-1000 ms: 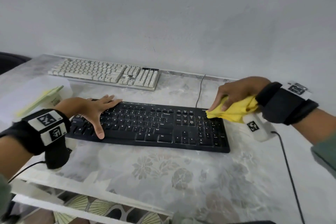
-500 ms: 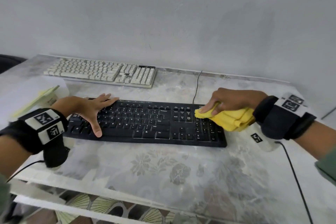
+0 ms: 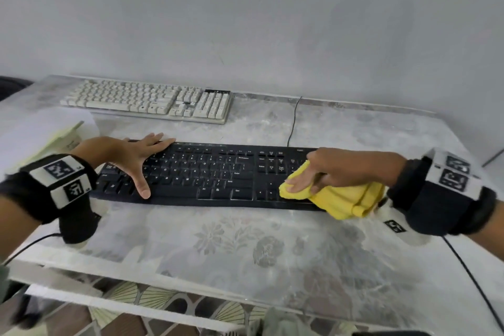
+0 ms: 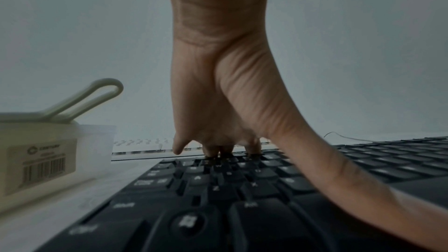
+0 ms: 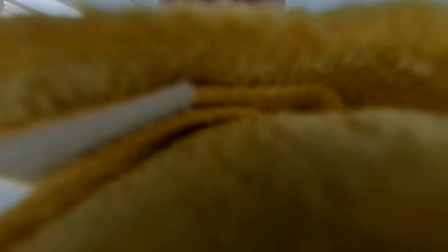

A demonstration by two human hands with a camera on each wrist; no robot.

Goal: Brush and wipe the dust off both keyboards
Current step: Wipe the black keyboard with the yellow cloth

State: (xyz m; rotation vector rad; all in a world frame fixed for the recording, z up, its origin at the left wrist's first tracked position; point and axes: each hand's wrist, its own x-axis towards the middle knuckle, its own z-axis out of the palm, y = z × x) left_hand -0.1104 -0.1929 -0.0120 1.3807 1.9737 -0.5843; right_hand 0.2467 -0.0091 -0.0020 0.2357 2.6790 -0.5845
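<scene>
Right hand (image 3: 331, 172) bunches a yellow cloth (image 3: 343, 199), fingers curled into it, fingertips pressing the front fold flat on the right end of the black keyboard (image 3: 218, 174), around the arrow keys and number pad. The right wrist view is all blurred yellow fabric plus a pale strip I can't identify. Left hand (image 3: 131, 158) holds nothing: fingers spread flat on the keyboard's left end, thumb on the front edge, pinning it.

Cloth looks soft and floppy, so keep it wadded under the fingers. Keyboard is probably light, stiff plastic and may slide on the patterned table (image 3: 245, 254), hence the brace; its cable (image 3: 293, 123) runs toward the wall. Keycaps give under pressure, so wipe lightly.

White keyboard (image 3: 147, 101) sits well behind, by the wall, untouched. Left of the black one: a translucent tub (image 4: 48, 152) with a looped handle sticking out.
</scene>
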